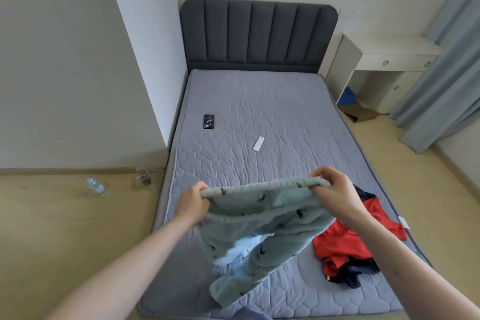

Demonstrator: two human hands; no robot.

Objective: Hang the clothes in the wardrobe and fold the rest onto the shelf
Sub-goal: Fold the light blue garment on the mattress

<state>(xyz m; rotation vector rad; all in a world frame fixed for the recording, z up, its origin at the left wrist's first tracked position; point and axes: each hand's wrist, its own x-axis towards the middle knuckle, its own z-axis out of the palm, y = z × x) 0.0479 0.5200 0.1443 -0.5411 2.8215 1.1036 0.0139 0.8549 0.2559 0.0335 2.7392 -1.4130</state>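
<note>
Stretching between the left hand (193, 200) and right hand (335, 191), both pinching its waistband, the fleece trousers (259, 228) could be folded crooked if the dangling legs stay twisted below.

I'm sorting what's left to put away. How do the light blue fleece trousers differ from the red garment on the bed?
The light blue fleece trousers are held up by the waistband in the left hand and right hand, legs hanging; the red garment lies crumpled on the mattress. The trousers carry small dark motifs; the red garment looks plain, tangled with dark navy cloth. Neither is folded.
</note>
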